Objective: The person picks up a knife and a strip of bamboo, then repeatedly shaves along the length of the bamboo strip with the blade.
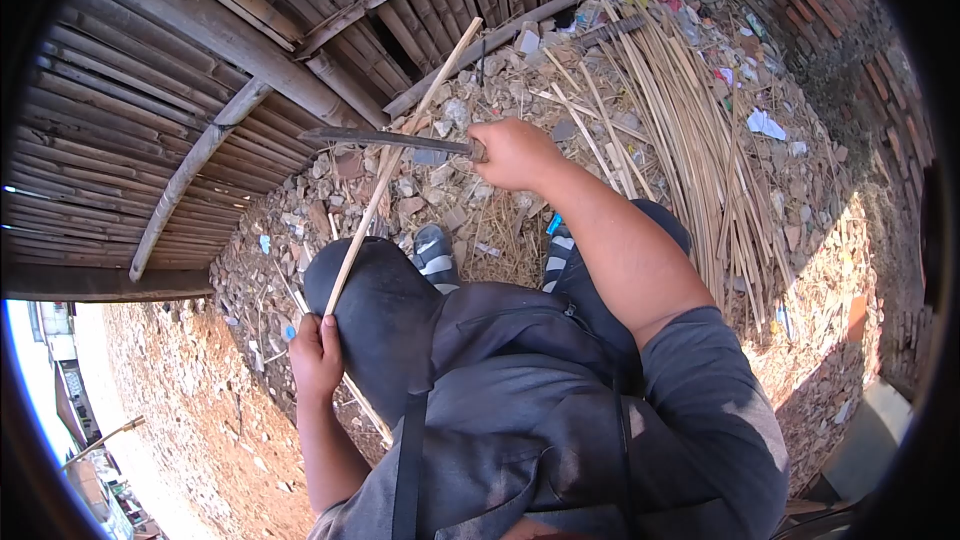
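Note:
My left hand [316, 352] is closed around the lower part of a long pale bamboo strip [375, 202], which slants up and to the right past my knee. In my right hand [512, 154] is the handle of a long dark knife [385, 138], gripped in closed fingers. The blade points left and crosses the upper part of the strip, and it seems to touch it. Near my left hand, another thin strip [368, 408] runs down beside my leg.
A large pile of split bamboo strips [690, 130] lies on the rubble at the right. A bamboo slat wall [150, 160] curves around the upper left. A brick wall [905, 130] stands at the right. Litter and stones cover the ground around my feet.

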Tool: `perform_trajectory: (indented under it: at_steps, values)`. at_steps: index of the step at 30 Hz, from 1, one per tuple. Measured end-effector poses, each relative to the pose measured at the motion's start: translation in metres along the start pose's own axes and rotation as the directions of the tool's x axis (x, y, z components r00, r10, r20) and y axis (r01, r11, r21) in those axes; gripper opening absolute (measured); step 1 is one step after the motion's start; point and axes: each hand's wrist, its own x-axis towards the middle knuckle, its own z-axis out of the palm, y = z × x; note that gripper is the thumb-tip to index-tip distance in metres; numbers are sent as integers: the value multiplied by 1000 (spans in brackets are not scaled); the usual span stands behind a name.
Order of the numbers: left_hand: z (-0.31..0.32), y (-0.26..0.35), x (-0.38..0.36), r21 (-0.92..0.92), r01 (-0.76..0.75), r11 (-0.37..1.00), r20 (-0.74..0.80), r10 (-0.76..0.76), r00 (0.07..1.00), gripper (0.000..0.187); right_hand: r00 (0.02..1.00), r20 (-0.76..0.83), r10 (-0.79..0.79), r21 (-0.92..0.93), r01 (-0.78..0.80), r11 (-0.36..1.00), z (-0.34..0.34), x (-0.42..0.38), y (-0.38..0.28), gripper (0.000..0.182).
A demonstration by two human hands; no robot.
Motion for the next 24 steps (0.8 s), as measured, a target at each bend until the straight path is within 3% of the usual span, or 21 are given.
perform_trajectory:
  at_steps: [24]
  values:
    - [3, -6, 0, 34, -34, 999, -16, 34, 999, 35, 999, 31, -41, 99, 38, 994, 1, 0, 1, 31]
